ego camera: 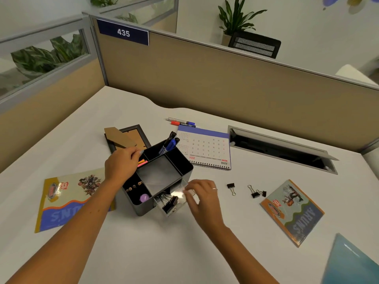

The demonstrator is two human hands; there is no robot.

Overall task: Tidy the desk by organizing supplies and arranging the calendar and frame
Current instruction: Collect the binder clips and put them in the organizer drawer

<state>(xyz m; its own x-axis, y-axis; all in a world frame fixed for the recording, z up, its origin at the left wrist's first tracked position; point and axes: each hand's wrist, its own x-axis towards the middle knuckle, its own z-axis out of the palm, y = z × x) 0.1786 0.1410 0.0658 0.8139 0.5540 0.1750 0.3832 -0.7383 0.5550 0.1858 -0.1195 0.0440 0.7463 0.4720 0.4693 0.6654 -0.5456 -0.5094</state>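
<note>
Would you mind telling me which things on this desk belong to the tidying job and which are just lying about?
Part of the job:
- black organizer, steadied by the left hand
- its drawer, at the right hand
- loose binder clips
- markers
- calendar
- photo frame

Just lying about:
- two printed cards
- cable hatch
- partition number sign

Bare desk in front of organizer; binder clips scattered rightward
</note>
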